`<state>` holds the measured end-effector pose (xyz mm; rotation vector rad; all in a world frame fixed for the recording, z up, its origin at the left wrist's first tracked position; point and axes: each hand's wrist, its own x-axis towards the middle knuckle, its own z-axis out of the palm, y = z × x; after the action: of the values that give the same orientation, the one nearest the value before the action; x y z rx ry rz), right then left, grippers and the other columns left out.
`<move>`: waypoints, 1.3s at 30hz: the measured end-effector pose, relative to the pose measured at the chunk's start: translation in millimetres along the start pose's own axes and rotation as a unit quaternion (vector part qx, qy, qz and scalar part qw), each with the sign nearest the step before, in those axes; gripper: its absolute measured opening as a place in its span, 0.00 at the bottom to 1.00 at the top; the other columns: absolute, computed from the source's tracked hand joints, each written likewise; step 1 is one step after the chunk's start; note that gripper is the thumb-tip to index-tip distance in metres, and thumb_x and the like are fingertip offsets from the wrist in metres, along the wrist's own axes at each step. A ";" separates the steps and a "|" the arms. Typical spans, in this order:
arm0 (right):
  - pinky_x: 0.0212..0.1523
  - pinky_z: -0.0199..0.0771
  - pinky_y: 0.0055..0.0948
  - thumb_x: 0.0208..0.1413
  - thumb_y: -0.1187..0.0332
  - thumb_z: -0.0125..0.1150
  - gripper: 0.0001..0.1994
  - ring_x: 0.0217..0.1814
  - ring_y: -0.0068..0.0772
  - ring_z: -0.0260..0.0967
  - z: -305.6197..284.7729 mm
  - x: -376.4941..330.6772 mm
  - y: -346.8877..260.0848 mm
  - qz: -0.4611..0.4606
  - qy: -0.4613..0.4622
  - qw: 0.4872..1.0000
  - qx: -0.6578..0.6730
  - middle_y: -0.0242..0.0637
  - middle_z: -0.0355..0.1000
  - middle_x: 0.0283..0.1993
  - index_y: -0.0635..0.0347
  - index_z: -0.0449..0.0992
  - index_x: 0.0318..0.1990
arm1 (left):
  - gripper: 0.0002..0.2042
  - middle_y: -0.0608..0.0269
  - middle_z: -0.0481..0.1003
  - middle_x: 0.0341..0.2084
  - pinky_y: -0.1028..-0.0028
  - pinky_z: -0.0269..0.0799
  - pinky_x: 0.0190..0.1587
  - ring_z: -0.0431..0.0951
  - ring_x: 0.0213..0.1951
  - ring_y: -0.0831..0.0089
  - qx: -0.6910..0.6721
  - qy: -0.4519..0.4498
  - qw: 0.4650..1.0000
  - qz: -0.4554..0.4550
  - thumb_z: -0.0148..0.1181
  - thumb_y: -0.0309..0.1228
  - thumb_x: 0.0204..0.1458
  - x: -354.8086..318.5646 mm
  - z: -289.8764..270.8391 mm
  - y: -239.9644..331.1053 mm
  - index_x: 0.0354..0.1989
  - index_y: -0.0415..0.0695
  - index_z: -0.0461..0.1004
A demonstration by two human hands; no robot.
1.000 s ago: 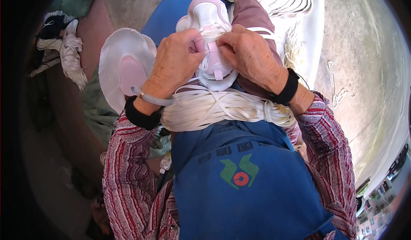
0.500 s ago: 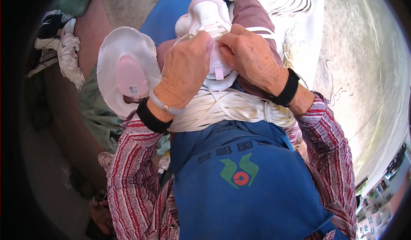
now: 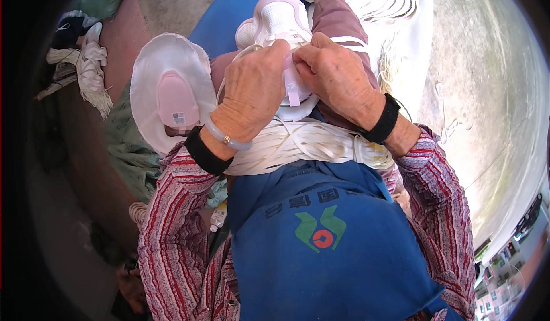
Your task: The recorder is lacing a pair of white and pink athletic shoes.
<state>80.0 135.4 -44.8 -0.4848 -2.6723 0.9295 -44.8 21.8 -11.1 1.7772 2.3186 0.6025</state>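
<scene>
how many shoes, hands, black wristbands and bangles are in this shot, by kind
White and pink shoes: 2 (one held, one sole-up at the left)
Hands: 2 (left hand, right hand)
Black wristbands: 2 ()
Pale bangle: 1
Total: 7

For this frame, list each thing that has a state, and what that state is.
left hand: closed on the white shoe, back up
right hand: fingers pressed on the shoe's top
white shoe: toe away, held in lap
white laces: loose bundle across lap
white sole piece: lying flat, untouched
</scene>
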 end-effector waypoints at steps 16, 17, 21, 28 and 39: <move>0.36 0.74 0.44 0.49 0.71 0.60 0.06 0.34 0.50 0.74 2.9 3.2 7.0 0.027 0.001 0.997 0.068 0.49 0.73 0.33 0.62 0.80 0.31 | 0.08 0.54 0.75 0.21 0.64 0.71 0.28 0.77 0.24 0.59 -0.033 -0.039 0.991 -0.122 0.63 0.25 0.47 -2.2 -5.8 -11.1 0.26 0.39 0.68; 0.36 0.74 0.44 0.49 0.71 0.60 0.06 0.34 0.50 0.74 4.2 3.0 7.6 0.027 0.002 0.997 0.070 0.49 0.73 0.33 0.62 0.80 0.31 | 0.09 0.56 0.76 0.22 0.68 0.71 0.28 0.77 0.24 0.65 -0.069 -0.029 0.985 -0.154 0.65 0.25 0.47 -2.4 -6.6 -12.4 0.25 0.38 0.68; 0.38 0.73 0.43 0.47 0.72 0.61 0.07 0.36 0.51 0.74 10.9 0.0 10.3 0.078 0.007 0.981 0.180 0.50 0.73 0.33 0.62 0.81 0.33 | 0.09 0.62 0.78 0.24 0.75 0.71 0.28 0.74 0.25 0.78 -0.167 -0.035 0.960 -0.224 0.66 0.23 0.47 -8.2 5.2 -21.5 0.25 0.37 0.69; 0.35 0.71 0.29 0.51 0.75 0.62 0.08 0.33 0.35 0.72 12.8 -2.9 10.6 0.060 0.032 0.983 0.173 0.41 0.72 0.31 0.64 0.81 0.39 | 0.07 0.61 0.77 0.21 0.72 0.72 0.29 0.75 0.25 0.73 -0.236 0.014 0.945 -0.227 0.65 0.24 0.46 -10.3 10.8 -20.5 0.25 0.38 0.72; 0.38 0.72 0.43 0.49 0.70 0.60 0.06 0.35 0.50 0.73 2.8 9.3 8.7 0.036 -0.033 0.988 0.147 0.49 0.72 0.33 0.63 0.78 0.30 | 0.07 0.58 0.79 0.24 0.71 0.73 0.30 0.80 0.26 0.70 -0.094 0.002 0.986 -0.139 0.65 0.25 0.49 -9.1 2.7 -12.2 0.31 0.38 0.73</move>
<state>72.5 144.0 -51.1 -0.4927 -2.5254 1.3572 -52.1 11.1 -19.6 1.3413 2.3649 0.7466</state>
